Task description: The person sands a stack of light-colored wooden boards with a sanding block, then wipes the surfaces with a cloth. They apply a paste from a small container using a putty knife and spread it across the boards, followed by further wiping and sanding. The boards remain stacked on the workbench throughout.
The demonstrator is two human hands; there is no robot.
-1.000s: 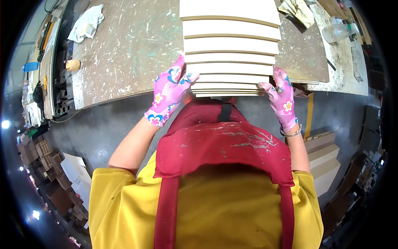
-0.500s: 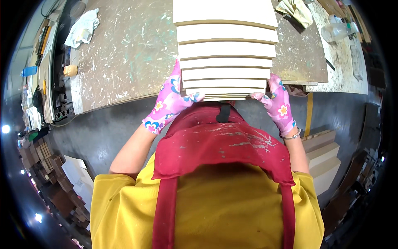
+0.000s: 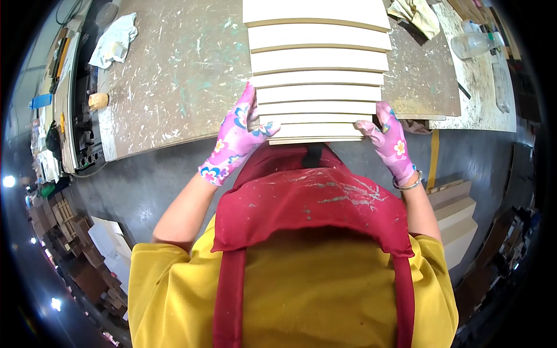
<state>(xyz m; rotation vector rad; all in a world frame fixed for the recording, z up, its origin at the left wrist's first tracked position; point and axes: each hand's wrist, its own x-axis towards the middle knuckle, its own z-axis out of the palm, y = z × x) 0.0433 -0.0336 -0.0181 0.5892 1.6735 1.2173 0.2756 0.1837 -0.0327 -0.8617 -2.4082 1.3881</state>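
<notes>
In front of me lies a stack of white boards (image 3: 318, 93) with tan edges, fanned out in steps so that each board shows a strip of its face. The nearest boards (image 3: 316, 132) sit close together at the table's front edge. My left hand (image 3: 238, 133), in a pink flowered glove, grips the left side of these boards, its thumb on top. My right hand (image 3: 393, 142), gloved alike, holds the right side in the same way. The fingers of both hands are partly hidden along the boards' sides.
The boards rest on a paint-spattered table (image 3: 174, 75). A white cloth (image 3: 115, 40) and a small orange-tan container (image 3: 98, 101) are at its left. To the right are a cream cloth (image 3: 416, 17) and a clear bottle (image 3: 473, 44). More boards (image 3: 455, 223) stand on the floor at right.
The nearest boards have spread a little, showing wider strips of their faces, and the farther steps have shifted slightly away. My thumbs have moved a little farther apart.
</notes>
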